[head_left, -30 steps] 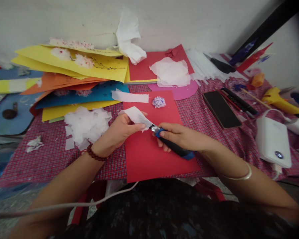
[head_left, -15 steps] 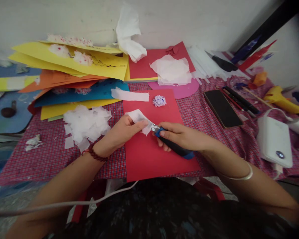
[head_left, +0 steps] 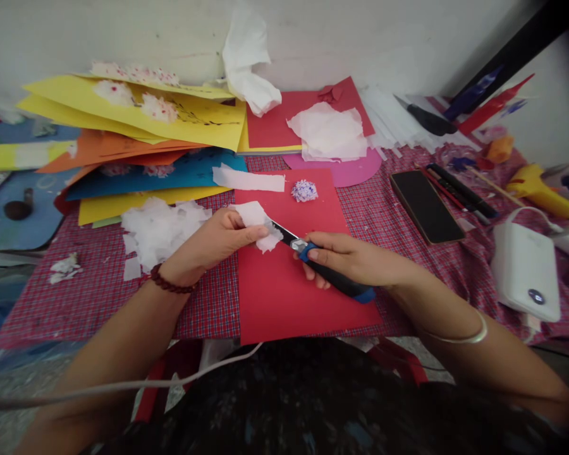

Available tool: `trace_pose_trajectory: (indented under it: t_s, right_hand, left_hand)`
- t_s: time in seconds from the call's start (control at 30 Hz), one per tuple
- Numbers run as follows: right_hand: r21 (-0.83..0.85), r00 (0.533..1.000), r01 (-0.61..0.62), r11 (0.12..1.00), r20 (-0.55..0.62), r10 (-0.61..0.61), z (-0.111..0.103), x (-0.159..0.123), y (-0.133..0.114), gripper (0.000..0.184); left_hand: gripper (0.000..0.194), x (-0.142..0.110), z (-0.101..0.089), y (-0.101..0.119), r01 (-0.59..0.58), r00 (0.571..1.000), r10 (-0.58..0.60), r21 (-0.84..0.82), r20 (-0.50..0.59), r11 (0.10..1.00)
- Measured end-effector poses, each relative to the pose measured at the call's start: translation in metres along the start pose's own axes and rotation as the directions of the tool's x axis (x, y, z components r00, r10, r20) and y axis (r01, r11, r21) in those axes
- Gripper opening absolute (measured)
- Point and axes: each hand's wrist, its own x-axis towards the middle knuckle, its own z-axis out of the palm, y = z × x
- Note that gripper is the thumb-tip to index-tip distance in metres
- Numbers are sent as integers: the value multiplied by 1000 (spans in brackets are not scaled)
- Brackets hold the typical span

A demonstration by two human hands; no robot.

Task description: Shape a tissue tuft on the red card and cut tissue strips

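While the left hand (head_left: 208, 243) pinches a tissue (head_left: 251, 213) between thumb and fingers, the right hand (head_left: 344, 256) grips the cutter (head_left: 344, 284), blade against it. Left of the left fingers, heaped pieces (head_left: 159, 229) look already cut; beyond them a strip (head_left: 249, 179) appears whole, so cutting seems only partly done.

Checked cloth (head_left: 90, 291): red sheet (head_left: 279, 297), phone (head_left: 427, 205), paper scraps (head_left: 156, 230) (pens (head_left: 462, 189) too, seemingly).

The paper piece (head_left: 250, 213) and cutter (head_left: 344, 284) are over the card (head_left: 284, 303), between scraps (head_left: 156, 229) and phone (head_left: 427, 206).
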Motion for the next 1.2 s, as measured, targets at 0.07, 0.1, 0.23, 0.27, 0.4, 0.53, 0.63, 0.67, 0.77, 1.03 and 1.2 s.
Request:
trace_pose_trajectory:
  t_s: [0.07, 0.1, 0.23, 0.27, 0.4, 0.53, 0.63, 0.67, 0.77, 1.03, 1.2]
  right_hand:
    - [7, 1000, -6, 1000, 5, 6, 0, 0, 0, 29]
    - [10, 1000, -11, 1000, 8, 11, 0, 0, -1, 29]
    - [21, 1000, -22, 1000, 15, 21, 1, 0, -1, 30]
    - [25, 1000, -20, 999, 14, 20, 1, 0, -1, 30]
    - [43, 1000, -14, 999, 9, 13, 1, 1, 2, 29]
    - [60, 1000, -14, 998, 12, 13, 0, 1, 3, 30]
    - [55, 1000, -9, 998, 0, 9, -1, 1, 3, 29]
    - [54, 1000, -7, 999, -6, 7, -1, 1, 3, 29]
    - [63, 1000, -14, 998, -23, 15, -1, 2, 2, 27]
    - [85, 999, -18, 996, -45, 22, 0, 3, 2, 25]
    - [130, 998, -17, 991, -65, 25, 0, 4, 3, 26]
  left_hand:
    - [24, 0, -1, 0, 10, 1000, -10, 4, 3, 1000]
    - [24, -1, 0, 0, 3, 1000, -3, 8, 9, 1000]
    - [23, -1, 11, 2, -32, 999, 32, 17, 18, 999]
    - [22, 0, 13, 2, -38, 999, 38, 23, 13, 999]
    - [18, 2, 17, 0, -80, 997, 80, 74, 11, 994]
    - [17, 4, 19, -4, -119, 992, 123, 166, -18, 979]
    - [31, 5, 20, -6, -120, 987, 132, 124, -96, 985]
    - [41, 6, 20, -6, -122, 985, 129, 70, -117, 990]
    - [45, 9, 20, -9, -145, 983, 122, -168, -138, 975]
    - [26, 14, 21, -12, -168, 975, 107, -323, -197, 932]
    - [28, 13, 24, -19, -181, 969, 134, -224, -210, 958]
